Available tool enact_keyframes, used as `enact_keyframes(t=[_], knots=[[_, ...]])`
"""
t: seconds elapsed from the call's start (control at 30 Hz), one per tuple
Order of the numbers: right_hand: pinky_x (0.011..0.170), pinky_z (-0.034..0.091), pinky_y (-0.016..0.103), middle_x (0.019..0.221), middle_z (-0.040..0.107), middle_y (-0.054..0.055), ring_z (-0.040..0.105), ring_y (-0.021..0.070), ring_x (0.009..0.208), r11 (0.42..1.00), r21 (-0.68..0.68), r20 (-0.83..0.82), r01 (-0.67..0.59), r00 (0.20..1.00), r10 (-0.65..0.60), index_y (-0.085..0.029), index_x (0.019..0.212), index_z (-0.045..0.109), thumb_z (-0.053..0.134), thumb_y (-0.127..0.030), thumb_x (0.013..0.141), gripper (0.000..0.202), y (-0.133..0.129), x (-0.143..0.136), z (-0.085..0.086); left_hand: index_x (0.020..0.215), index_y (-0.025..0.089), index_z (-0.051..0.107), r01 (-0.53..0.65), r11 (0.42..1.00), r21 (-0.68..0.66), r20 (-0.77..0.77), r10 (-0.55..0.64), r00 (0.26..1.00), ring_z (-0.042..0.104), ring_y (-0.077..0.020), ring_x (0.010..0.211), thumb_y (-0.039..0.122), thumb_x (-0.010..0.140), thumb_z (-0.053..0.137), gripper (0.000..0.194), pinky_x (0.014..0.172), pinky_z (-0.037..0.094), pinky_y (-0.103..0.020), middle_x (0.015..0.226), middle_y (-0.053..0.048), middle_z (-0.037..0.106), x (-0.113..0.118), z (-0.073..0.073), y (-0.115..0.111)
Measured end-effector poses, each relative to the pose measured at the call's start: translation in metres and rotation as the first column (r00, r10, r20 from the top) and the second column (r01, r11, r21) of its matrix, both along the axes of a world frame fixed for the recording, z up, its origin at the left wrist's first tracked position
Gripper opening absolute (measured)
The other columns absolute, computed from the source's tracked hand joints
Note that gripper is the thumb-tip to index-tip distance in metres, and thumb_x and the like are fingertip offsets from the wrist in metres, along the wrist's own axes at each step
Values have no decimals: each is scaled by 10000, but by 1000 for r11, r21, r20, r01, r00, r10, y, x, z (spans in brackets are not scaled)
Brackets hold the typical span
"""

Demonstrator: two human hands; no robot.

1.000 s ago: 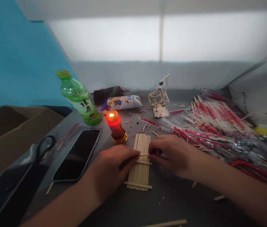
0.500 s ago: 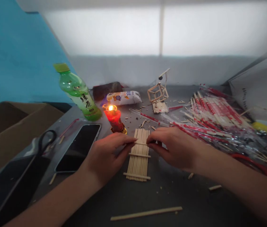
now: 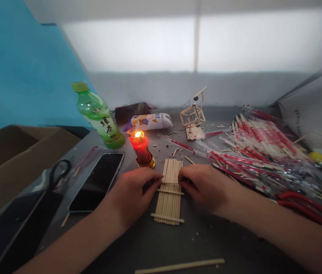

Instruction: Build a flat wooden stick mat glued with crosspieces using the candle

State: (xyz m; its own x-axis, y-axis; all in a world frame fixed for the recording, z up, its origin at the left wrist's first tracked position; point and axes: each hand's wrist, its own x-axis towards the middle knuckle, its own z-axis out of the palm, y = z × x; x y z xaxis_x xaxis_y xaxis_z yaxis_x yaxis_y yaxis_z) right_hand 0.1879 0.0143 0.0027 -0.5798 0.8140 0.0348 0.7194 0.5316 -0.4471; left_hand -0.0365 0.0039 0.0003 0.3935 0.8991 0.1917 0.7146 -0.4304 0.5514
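Observation:
A flat panel of pale wooden sticks [image 3: 168, 207], laid side by side, rests on the grey table between my hands. Two short sticks cross it, a lower stick [image 3: 167, 219] near its front end and an upper stick [image 3: 171, 192] farther up. My left hand [image 3: 134, 194] pinches the left end of a third short stick [image 3: 170, 182], which lies across the panel just beyond the upper one. At its right end, my right hand [image 3: 203, 186] has thumb and fingers closed on the same stick. A lit red candle [image 3: 140, 148] stands just beyond my left hand.
Left are a phone [image 3: 96, 182], a green tea bottle [image 3: 100, 114] and a cardboard box [image 3: 29, 148]. Behind stands a small stick frame [image 3: 192, 116] near a snack packet [image 3: 151, 121]. Right are wrapped sticks [image 3: 266, 137] and red-handled scissors [image 3: 309, 209]. A loose stick [image 3: 179, 266] lies in front.
Both hands have drawn the third short stick slightly toward me, so it lies closer to the upper cross stick. The view has shifted a little, and more of the scissors shows.

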Motion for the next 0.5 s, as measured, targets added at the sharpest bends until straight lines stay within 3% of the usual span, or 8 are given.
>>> enact_keyframes(t=[0.5], knots=[[696, 403, 305, 839, 693, 71, 634, 208, 785, 990, 137, 79, 24, 996, -35, -167, 864, 678, 529, -202, 981, 192, 4, 0, -8, 923, 162, 780, 3, 994, 109, 65, -10, 998, 743, -222, 847, 155, 892, 595, 188, 799, 554, -339, 904, -62, 799, -1, -18, 7]])
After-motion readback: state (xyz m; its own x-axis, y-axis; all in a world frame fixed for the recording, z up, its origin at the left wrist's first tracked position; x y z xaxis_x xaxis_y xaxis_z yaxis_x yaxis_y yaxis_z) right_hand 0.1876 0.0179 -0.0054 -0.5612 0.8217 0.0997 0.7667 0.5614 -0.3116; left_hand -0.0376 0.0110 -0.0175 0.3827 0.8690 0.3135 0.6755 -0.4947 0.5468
